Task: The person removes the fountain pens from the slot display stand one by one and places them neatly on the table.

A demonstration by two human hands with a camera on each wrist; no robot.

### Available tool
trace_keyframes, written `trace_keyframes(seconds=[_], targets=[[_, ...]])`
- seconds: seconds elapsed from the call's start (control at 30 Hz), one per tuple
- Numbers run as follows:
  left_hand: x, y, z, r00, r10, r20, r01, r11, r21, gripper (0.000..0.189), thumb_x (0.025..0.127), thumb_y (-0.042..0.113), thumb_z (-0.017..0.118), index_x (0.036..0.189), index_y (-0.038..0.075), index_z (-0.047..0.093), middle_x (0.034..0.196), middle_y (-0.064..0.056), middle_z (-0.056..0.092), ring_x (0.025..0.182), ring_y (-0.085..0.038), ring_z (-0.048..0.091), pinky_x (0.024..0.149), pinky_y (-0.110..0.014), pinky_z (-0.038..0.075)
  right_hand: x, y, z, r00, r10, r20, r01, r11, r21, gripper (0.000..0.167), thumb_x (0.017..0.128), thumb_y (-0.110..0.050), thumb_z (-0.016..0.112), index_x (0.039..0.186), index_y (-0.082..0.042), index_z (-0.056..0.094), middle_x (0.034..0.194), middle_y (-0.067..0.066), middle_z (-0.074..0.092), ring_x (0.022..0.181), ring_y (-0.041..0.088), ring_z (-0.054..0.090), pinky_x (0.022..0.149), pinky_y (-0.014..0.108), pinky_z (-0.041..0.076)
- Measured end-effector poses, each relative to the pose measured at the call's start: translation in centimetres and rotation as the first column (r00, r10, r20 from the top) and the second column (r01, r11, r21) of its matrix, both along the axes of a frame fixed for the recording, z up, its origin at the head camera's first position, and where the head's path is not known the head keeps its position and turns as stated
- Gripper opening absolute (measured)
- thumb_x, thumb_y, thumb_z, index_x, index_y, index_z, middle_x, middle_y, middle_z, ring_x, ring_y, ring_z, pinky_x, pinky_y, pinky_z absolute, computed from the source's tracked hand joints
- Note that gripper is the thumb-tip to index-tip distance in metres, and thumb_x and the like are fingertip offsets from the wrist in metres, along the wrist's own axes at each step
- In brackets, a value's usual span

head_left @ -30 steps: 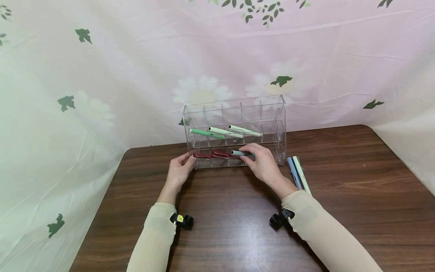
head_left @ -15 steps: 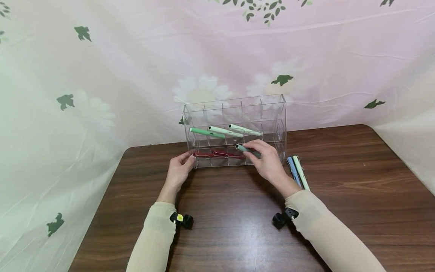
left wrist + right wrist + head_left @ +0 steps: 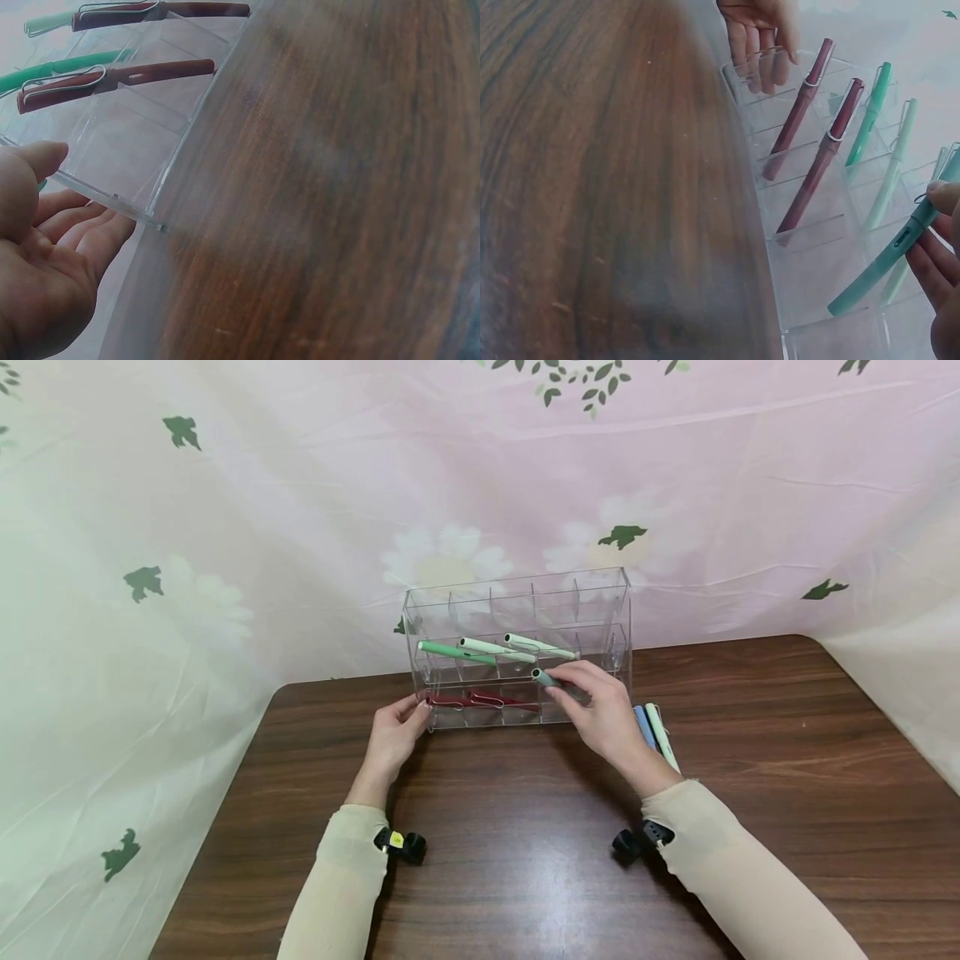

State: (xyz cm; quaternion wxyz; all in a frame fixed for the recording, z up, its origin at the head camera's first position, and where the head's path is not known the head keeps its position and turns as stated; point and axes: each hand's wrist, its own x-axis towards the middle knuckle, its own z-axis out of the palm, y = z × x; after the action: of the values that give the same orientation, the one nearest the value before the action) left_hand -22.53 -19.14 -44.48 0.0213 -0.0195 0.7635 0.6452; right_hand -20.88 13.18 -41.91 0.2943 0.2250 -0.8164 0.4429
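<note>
My left hand (image 3: 393, 735) grips the left side panel of a clear pen organizer (image 3: 517, 718), thumb on one face and fingers on the other. Between thumb and fingers, my right hand (image 3: 603, 718) pinches a capped teal pen (image 3: 885, 259) by its clipped upper part. The pen slants, its lower end over the front row's compartments in the right wrist view. Two dark red pens (image 3: 802, 112) lean in that row's left compartments. Behind them, the middle row holds a green pen (image 3: 453, 651) and two pale green pens (image 3: 487, 648).
On the brown wooden table (image 3: 510, 860), a blue pen (image 3: 643, 725) and a pale green pen (image 3: 662, 735) lie right of the organizer, partly behind my right forearm. A floral curtain (image 3: 315, 527) hangs behind the organizer.
My right hand has lifted the teal pen up and moved it rightward, away from the dark red pens. My left hand stays at the organizer's left side.
</note>
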Motion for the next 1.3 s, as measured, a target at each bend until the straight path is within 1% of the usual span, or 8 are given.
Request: trace_keyframes(seconds=[0.03, 0.1, 0.3, 0.5, 0.67, 0.8, 1.03, 1.3], targets=[[0.0, 0.0, 0.0, 1.000, 0.001, 0.000, -0.001, 1.000, -0.003, 0.046, 0.112, 0.007, 0.055, 0.154, -0.010, 0.051, 0.153, -0.030, 0.058, 0.142, -0.036, 0.059, 0.112, -0.033, 0.055, 0.0, 0.0, 0.1, 1.000, -0.002, -0.007, 0.002, 1.000, -0.006, 0.024, 0.091, 0.001, 0.085, 0.115, -0.003, 0.082, 0.111, 0.012, 0.079, 0.095, 0.029, 0.076, 0.061, 0.009, 0.051], [0.0, 0.0, 0.1, 1.000, 0.002, 0.001, -0.002, 1.000, -0.004, 0.046, 0.112, 0.007, 0.055, 0.154, -0.010, 0.051, 0.153, -0.030, 0.058, 0.142, -0.036, 0.059, 0.112, -0.033, 0.055, 0.1, 0.1, 0.3, 1.000, -0.003, -0.022, 0.003, 1.000, -0.020, 0.024, 0.091, 0.002, 0.085, 0.115, -0.002, 0.082, 0.111, 0.012, 0.079, 0.096, 0.029, 0.076, 0.068, 0.005, 0.050], [0.0, 0.1, 0.1, 1.000, 0.005, 0.001, -0.005, 1.000, -0.004, 0.046, 0.112, 0.007, 0.055, 0.154, -0.010, 0.052, 0.152, -0.030, 0.059, 0.142, -0.036, 0.059, 0.112, -0.033, 0.055, 0.2, 0.4, 0.9, 0.997, -0.004, -0.077, -0.001, 0.999, -0.055, 0.026, 0.090, 0.004, 0.084, 0.116, -0.002, 0.081, 0.110, 0.013, 0.080, 0.097, 0.031, 0.075, 0.092, 0.008, 0.053], [-0.1, 0.0, -0.2, 1.000, 0.010, -0.003, -0.010, 1.000, -0.012, 0.045, 0.112, 0.008, 0.055, 0.153, -0.010, 0.053, 0.151, -0.030, 0.060, 0.142, -0.035, 0.059, 0.113, -0.034, 0.055, 0.4, 0.8, 1.8, 0.994, -0.010, -0.113, 0.000, 0.996, -0.088, 0.029, 0.089, 0.008, 0.083, 0.117, 0.002, 0.080, 0.109, 0.016, 0.079, 0.097, 0.032, 0.074, 0.097, 0.006, 0.051], [-0.3, 0.1, -0.5, 1.000, 0.017, -0.007, -0.017, 1.000, 0.008, 0.044, 0.112, 0.008, 0.055, 0.151, -0.010, 0.054, 0.150, -0.030, 0.061, 0.140, -0.034, 0.060, 0.114, -0.037, 0.055, 0.7, 1.1, 2.4, 0.993, -0.010, -0.118, 0.000, 0.997, -0.081, 0.028, 0.090, 0.006, 0.083, 0.118, 0.002, 0.079, 0.110, 0.015, 0.079, 0.098, 0.026, 0.073, 0.096, 0.011, 0.053], [-0.3, 0.1, -0.5, 1.000, 0.022, -0.007, -0.022, 1.000, 0.005, 0.043, 0.112, 0.008, 0.055, 0.151, -0.010, 0.055, 0.149, -0.030, 0.062, 0.140, -0.034, 0.060, 0.114, -0.037, 0.055, 1.0, 1.5, 2.7, 0.992, -0.008, -0.123, -0.002, 0.997, -0.083, 0.029, 0.090, 0.008, 0.083, 0.118, 0.003, 0.079, 0.108, 0.015, 0.079, 0.096, 0.015, 0.071, 0.088, 0.013, 0.055], [-0.4, 0.1, -0.5, 1.000, 0.023, -0.006, -0.023, 1.000, 0.005, 0.044, 0.112, 0.008, 0.055, 0.151, -0.010, 0.055, 0.150, -0.029, 0.062, 0.140, -0.034, 0.061, 0.115, -0.038, 0.055, 1.5, 2.2, 2.9, 0.995, 0.001, -0.103, -0.013, 0.993, -0.116, 0.030, 0.089, 0.009, 0.083, 0.118, 0.004, 0.079, 0.103, 0.016, 0.079, 0.090, -0.003, 0.062, 0.071, 0.006, 0.044], [-0.4, 0.1, -0.6, 1.000, 0.023, -0.004, -0.023, 1.000, 0.004, 0.043, 0.112, 0.009, 0.056, 0.151, -0.009, 0.056, 0.149, -0.029, 0.063, 0.139, -0.032, 0.061, 0.114, -0.035, 0.056, 2.0, 3.5, 2.8, 0.998, -0.018, -0.060, 0.013, 0.996, -0.087, 0.030, 0.089, 0.008, 0.083, 0.118, 0.004, 0.079, 0.099, 0.014, 0.078, 0.092, -0.011, 0.062, 0.072, 0.007, 0.049]])
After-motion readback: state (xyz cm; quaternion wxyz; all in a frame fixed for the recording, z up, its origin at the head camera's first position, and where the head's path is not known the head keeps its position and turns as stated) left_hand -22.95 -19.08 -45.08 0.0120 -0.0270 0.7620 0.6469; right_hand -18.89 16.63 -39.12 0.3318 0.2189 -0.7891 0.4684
